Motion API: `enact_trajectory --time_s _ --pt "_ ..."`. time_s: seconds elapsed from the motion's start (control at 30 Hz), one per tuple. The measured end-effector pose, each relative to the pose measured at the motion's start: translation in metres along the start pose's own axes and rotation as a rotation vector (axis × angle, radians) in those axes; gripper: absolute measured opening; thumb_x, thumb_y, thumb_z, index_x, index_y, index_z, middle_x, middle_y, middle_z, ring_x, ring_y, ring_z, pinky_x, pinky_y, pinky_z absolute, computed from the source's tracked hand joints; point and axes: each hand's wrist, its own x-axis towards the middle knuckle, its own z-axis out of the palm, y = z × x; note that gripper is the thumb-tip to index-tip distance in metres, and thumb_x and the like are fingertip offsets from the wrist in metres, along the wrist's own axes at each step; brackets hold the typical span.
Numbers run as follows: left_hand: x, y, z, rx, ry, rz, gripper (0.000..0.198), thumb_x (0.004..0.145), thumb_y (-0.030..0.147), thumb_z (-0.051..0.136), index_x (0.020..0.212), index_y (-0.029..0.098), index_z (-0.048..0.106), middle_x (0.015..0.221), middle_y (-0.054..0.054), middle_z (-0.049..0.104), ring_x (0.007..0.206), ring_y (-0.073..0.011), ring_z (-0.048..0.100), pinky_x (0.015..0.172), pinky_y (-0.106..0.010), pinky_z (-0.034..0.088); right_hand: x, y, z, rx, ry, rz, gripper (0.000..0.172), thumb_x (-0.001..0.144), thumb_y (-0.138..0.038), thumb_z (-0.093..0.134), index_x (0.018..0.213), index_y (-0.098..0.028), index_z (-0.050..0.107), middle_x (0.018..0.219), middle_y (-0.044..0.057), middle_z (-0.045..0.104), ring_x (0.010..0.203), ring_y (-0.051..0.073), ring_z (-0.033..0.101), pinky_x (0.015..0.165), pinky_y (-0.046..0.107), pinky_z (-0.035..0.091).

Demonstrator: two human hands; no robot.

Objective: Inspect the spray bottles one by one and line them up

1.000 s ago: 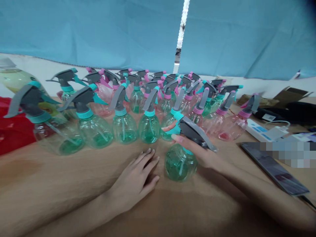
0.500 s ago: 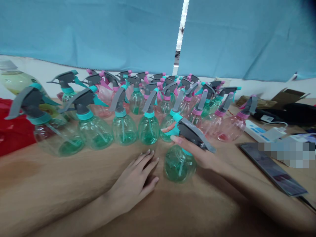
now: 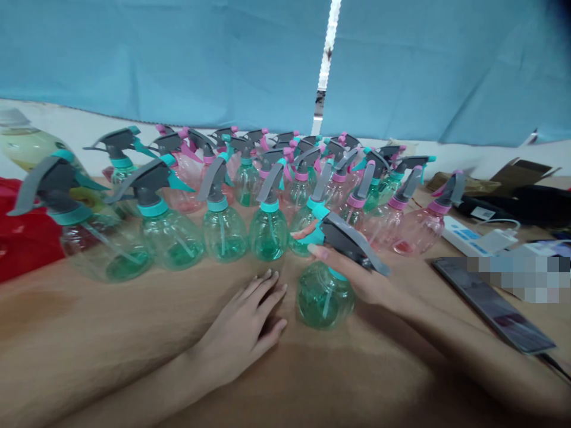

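Note:
My right hand (image 3: 357, 276) is closed round the neck and trigger of a green spray bottle (image 3: 323, 300) with a grey and teal spray head. The bottle stands upright, or nearly so, on the wooden table (image 3: 289, 380); its neck is partly hidden by my fingers. My left hand (image 3: 250, 324) lies flat on the table just left of that bottle, fingers outstretched, holding nothing. Behind both hands is a row of similar bottles, among them a green spray bottle (image 3: 269, 235) beyond my left fingertips and a pink spray bottle (image 3: 417, 232) at the right end.
Several more green and pink spray bottles crowd behind the front row. A phone (image 3: 495, 306) and a white power strip (image 3: 468, 238) lie at the right. At the left are a red bag (image 3: 27, 238) and a large bottle (image 3: 31, 145). A blue curtain (image 3: 178, 65) hangs behind.

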Motion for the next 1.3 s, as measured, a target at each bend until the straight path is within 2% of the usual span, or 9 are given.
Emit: enact_trajectory --time_s 0.13,0.33,0.53,0.87,1.07,1.3 --pt "0.0009 0.0014 -0.0018 0.021 -0.022 0.009 0.048 0.095 0.037 0.044 0.136 0.011 0.046 0.145 -0.014 0.045 0.133 -0.0286 0.041 0.107 -0.047 0.040 0.0010 -0.0011 -0.0003 -0.011 0.007 -0.023 0.015 0.088 -0.034 0.057 0.099 -0.024 0.058 0.098 0.002 0.063 0.085 0.017 0.061 0.082 0.034 0.047" --pt "0.0007 0.0000 -0.0006 0.040 -0.026 0.011 0.048 0.096 0.037 0.044 0.136 0.011 0.046 0.145 -0.014 0.044 0.133 -0.0289 0.041 0.106 -0.048 0.041 0.0022 -0.0012 -0.0008 -0.020 0.016 -0.026 0.014 0.088 -0.034 0.058 0.097 -0.024 0.058 0.095 0.002 0.061 0.083 0.017 0.059 0.075 0.032 0.046" --pt "0.0000 -0.0001 0.0007 0.021 -0.001 0.003 0.048 0.095 0.038 0.044 0.136 0.013 0.046 0.144 -0.012 0.046 0.133 -0.0276 0.042 0.106 -0.047 0.040 -0.0002 0.0027 -0.0019 -0.056 0.024 0.036 0.022 0.089 -0.045 0.055 0.086 -0.023 0.055 0.077 -0.001 0.057 0.071 0.015 0.056 0.062 0.029 0.042" --pt "0.0003 0.0002 0.0003 0.052 0.004 0.019 0.048 0.096 0.038 0.043 0.135 0.011 0.047 0.144 -0.013 0.046 0.132 -0.0282 0.043 0.106 -0.046 0.041 0.0014 0.0036 0.0014 -0.043 0.084 -0.011 0.023 0.088 -0.046 0.056 0.083 -0.024 0.059 0.069 -0.002 0.055 0.063 0.014 0.052 0.058 0.029 0.042" --pt "0.0005 0.0009 0.0002 0.032 0.008 0.007 0.047 0.096 0.038 0.044 0.135 0.013 0.047 0.143 -0.012 0.047 0.132 -0.0270 0.043 0.107 -0.046 0.040 0.0011 0.0017 0.0010 -0.047 0.079 0.005 0.021 0.087 -0.044 0.058 0.085 -0.023 0.060 0.070 -0.002 0.057 0.065 0.014 0.054 0.060 0.029 0.044" --pt "-0.0001 -0.0009 0.0012 -0.006 0.000 -0.002 0.047 0.095 0.037 0.045 0.136 0.013 0.047 0.144 -0.013 0.046 0.133 -0.0281 0.041 0.108 -0.046 0.039 -0.0003 -0.0029 0.0003 -0.019 0.033 0.037 0.020 0.086 -0.040 0.058 0.100 -0.025 0.060 0.088 0.001 0.062 0.074 0.017 0.059 0.070 0.032 0.048"
